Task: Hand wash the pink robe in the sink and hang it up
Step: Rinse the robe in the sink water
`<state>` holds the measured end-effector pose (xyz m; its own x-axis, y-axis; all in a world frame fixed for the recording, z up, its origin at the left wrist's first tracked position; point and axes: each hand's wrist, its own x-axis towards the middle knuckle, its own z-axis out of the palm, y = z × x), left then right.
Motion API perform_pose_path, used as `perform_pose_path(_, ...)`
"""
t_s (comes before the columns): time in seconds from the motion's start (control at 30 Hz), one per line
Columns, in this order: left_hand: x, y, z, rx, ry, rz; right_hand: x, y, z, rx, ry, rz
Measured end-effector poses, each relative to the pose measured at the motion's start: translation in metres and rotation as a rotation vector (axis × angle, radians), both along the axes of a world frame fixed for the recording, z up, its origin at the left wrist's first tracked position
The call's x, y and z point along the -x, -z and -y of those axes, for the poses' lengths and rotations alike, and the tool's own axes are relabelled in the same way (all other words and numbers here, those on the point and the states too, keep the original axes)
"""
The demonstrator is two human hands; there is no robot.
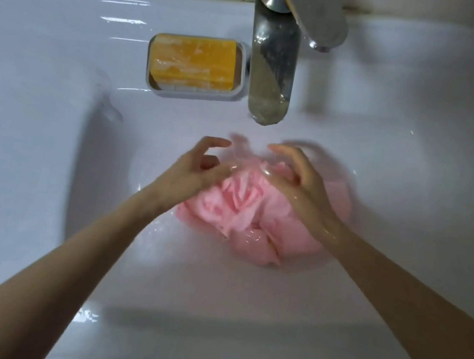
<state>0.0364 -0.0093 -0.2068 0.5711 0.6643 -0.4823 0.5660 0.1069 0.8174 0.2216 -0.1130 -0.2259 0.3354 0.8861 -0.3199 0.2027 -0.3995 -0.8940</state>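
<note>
Washing step: the pink robe [244,209] lies bunched and wet at the sink [60,139] bottom. The left hand [199,170] and right hand [296,185] are just over it, each grip apart, holding nothing; next, probably, they must seize and rub it

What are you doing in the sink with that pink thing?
Someone is washing a pink robe by hand. It lies bunched and wet in the sink, below the tap. The left hand and right hand are over it, fingers loosely curled, gripping nothing. A yellow soap bar sits in its dish beside the tap.
</note>
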Motion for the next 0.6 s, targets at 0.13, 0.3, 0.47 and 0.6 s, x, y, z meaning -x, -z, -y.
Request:
perform_pose_path(0.13,0.015,0.018,0.038,-0.630,0.374,-0.480,0.015,0.002,0.032,-0.083,-0.257,0.769)
perform_pose_path(0.3,0.009,0.066,0.072,-0.625,0.474,-0.586,0.035,0.057,0.025,-0.019,-0.509,0.877)
perform_pose_path(0.47,0.001,0.074,0.065,-0.723,0.258,-0.457,0.047,0.082,0.007,-0.242,-0.303,0.933)
perform_pose_path(0.6,-0.007,0.087,0.047,-0.559,0.377,-0.580,0.048,0.094,-0.005,-0.348,-0.193,0.875)
